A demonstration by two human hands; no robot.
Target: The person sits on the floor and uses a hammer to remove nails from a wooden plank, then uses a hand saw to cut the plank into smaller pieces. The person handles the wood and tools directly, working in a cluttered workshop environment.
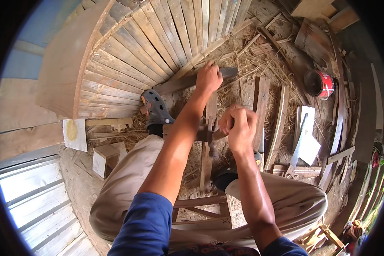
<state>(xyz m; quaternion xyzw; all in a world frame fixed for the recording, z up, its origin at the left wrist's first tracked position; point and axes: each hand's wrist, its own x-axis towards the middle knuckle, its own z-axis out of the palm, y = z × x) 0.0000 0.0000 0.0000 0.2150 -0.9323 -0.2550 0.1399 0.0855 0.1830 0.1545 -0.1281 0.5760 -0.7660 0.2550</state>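
My left hand (210, 77) is closed on a dark wooden plank (179, 84), which lies slanted beyond my feet, close to the slatted wooden panel (158, 40). Nearer to me, my right hand (240, 128) is wrapped round the wooden handle of a hammer (213, 149). Its dark metal head hangs left of the fist, over an upright-running strip of wood (207, 164). Another dark piece of wood (202, 135) lies beside the hammer head, partly hidden by my left forearm. A grey clog (155, 104) on my left foot touches the plank's near end.
Several planks (277, 123) lie on the straw-littered ground at right. A handsaw (299, 145) rests over white sheets (310, 149). Farther right stands a red can (320, 84). A small wooden block (106, 160) sits left of my knee. Corrugated metal (36, 192) borders the left.
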